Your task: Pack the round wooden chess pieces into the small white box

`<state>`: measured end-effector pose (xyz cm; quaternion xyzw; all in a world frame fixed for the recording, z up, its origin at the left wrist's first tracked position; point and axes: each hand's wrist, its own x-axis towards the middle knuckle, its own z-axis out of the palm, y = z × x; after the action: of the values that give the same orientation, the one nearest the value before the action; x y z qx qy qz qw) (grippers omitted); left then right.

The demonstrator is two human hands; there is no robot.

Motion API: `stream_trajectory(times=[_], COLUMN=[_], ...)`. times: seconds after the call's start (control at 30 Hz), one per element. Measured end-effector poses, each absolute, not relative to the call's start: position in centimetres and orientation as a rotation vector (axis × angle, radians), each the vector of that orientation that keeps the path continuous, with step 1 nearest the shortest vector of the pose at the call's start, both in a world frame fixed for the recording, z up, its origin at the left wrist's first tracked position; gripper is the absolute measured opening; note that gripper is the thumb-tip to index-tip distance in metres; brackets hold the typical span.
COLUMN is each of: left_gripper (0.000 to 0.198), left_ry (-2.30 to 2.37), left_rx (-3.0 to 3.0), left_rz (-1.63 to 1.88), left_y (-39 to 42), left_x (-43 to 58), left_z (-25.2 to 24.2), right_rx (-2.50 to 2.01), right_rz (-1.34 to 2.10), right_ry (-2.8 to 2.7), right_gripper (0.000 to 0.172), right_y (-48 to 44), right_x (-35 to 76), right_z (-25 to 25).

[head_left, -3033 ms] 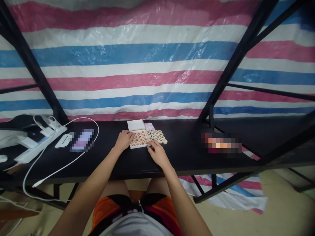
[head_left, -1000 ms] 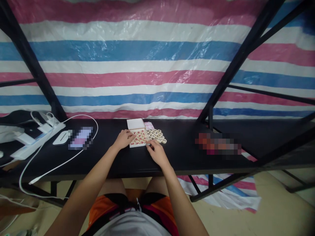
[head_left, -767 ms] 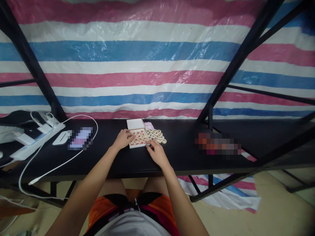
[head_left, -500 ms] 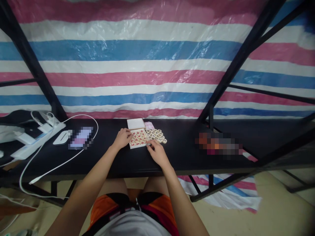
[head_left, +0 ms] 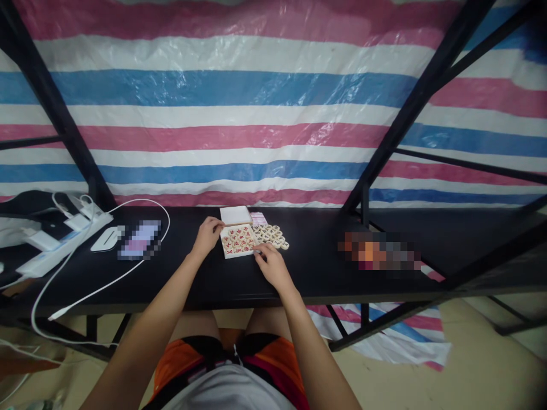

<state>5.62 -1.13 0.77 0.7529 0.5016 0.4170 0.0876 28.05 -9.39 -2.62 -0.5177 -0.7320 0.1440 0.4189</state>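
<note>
A shallow white box [head_left: 239, 255] lies on the black table with several round Chinese chess pieces with red characters [head_left: 238, 240] in it, in rows. My left hand [head_left: 207, 236] is at the box's upper left corner, its fingers bent and a little apart, with nothing visible in them. At the lower right corner my right hand [head_left: 272, 266] grips the box's edge between thumb and fingers. Right beside the box, pieces with black characters [head_left: 270, 234] lie in a loose cluster. A white box lid [head_left: 235, 215] rests behind the box.
A folded pink-and-white paper [head_left: 258, 218] is behind the dark pieces. To the left are a phone [head_left: 140, 239], a white cable [head_left: 170, 219] and a power strip [head_left: 64, 242]. A blurred-out object [head_left: 379, 251] lies to the right. Black metal posts [head_left: 387, 139] flank the table.
My left hand has drawn back left from over the red pieces to the box's corner. My right hand stays at the box's right side.
</note>
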Motion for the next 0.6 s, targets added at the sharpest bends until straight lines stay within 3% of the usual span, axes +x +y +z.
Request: stream_trajectory(times=[0.3, 0.6], left_gripper=[0.019, 0.029], left_ry=[1.681, 1.872], left_rx=[2.251, 2.271], left_rz=[0.805, 0.712], left_y=[-0.4, -0.9], left_x=[4.3, 4.5], left_z=[0.0, 0.2], right_rx=[-1.314, -1.295], right_rz=[0.345, 0.349], right_ry=[-1.851, -1.853], right_gripper=[0.024, 0.024], right_y=[-9.4, -9.6], right_x=[28.0, 28.0], right_z=[-2.7, -2.4])
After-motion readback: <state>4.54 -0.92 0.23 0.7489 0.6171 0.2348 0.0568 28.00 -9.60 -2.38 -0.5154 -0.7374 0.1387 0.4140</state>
